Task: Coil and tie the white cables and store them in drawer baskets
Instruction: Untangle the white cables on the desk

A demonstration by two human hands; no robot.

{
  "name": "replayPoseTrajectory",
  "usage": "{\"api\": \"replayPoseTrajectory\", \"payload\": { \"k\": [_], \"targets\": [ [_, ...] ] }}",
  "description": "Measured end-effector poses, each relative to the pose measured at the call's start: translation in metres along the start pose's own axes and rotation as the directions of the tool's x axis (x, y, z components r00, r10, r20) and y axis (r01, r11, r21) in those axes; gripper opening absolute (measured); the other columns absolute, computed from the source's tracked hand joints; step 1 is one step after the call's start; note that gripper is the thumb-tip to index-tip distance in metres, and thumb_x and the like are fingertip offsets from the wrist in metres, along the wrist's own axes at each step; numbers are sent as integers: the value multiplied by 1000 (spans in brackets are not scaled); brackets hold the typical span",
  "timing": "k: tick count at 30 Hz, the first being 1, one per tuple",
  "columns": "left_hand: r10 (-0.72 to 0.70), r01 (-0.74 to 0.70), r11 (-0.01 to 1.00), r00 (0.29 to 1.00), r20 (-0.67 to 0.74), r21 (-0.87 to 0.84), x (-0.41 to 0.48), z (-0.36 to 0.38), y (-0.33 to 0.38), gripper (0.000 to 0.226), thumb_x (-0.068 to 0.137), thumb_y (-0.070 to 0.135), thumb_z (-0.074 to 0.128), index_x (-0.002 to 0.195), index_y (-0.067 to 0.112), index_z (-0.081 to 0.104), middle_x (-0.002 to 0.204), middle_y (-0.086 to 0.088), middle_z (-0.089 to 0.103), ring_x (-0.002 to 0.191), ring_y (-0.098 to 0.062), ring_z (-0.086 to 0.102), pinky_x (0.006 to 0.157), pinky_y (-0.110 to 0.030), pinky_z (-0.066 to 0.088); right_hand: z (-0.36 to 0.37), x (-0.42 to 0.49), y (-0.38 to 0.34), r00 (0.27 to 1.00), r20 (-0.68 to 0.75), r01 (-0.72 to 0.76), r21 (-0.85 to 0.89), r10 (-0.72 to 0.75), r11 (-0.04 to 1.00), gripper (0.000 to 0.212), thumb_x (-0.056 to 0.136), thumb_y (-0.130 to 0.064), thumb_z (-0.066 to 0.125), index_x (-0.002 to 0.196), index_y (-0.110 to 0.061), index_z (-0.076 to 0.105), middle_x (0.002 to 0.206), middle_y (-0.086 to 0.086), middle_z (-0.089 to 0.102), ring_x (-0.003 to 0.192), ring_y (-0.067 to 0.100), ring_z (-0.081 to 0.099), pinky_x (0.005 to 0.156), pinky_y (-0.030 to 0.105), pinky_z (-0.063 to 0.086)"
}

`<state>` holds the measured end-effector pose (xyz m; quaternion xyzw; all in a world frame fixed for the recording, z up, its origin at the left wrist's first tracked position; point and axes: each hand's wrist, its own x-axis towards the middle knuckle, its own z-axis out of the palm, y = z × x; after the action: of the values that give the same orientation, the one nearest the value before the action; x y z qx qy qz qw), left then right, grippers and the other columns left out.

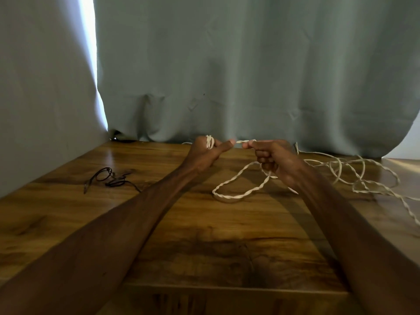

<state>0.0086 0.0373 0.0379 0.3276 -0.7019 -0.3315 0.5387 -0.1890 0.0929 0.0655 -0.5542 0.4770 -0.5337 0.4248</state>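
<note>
A white twisted cable (231,196) lies in loose loops on the wooden table (204,235). More of it sprawls in a tangle to the right (354,176). My left hand (204,153) is raised above the table with a few turns of the cable wound around its fingers, thumb pointing right. My right hand (270,155) pinches a short stretch of the cable between thumb and forefinger, close to my left thumb. A loop hangs from my right hand down to the table.
A thin dark cable (109,178) lies coiled loosely on the table's left part. A grey-green curtain (250,76) hangs along the table's far edge. A pale wall (45,98) borders the left side. The table's front edge runs near the bottom.
</note>
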Motion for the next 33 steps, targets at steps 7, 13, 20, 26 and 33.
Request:
{"api": "replayPoseTrajectory", "payload": {
  "k": [7,13,20,26,33],
  "targets": [
    [-275,276,960,885,375,53,-11,14,-3,63,100,60,51,48,26,48,50,6,34,44,-11,25,44,-24,21,4,-4,4,970,-101,207,-136,-222,969,25,99,-24,64,97,-6,80,51,-7,38,49,9,28,48,25,22],
    [-282,475,846,783,554,-242,-6,24,21,52,108,41,41,58,26,33,46,12,24,37,-4,15,37,-20,11,-4,5,16,957,-196,186,-157,-215,970,19,95,-27,70,93,-12,82,56,-3,44,50,10,32,49,26,24],
    [-131,534,631,789,601,-563,-1,23,26,29,105,20,40,91,10,63,51,14,30,39,-3,19,44,-19,18,3,6,38,926,-50,315,-441,-373,840,30,103,-25,59,77,-23,73,59,-1,56,47,0,43,53,21,37],
    [-154,431,592,890,430,-681,6,27,25,28,104,11,37,117,-4,57,65,3,56,53,-6,49,52,-18,41,27,11,46,920,105,322,-751,-377,577,36,105,-22,55,69,-27,55,63,-10,55,57,5,51,58,29,35],
    [-259,302,433,944,203,-849,9,30,23,26,101,-11,32,117,-24,49,108,-29,70,77,-28,77,82,-29,60,44,8,48,875,234,393,-855,-425,339,24,104,-30,54,92,-15,68,76,-7,55,68,14,54,55,23,30]
  ]
}}
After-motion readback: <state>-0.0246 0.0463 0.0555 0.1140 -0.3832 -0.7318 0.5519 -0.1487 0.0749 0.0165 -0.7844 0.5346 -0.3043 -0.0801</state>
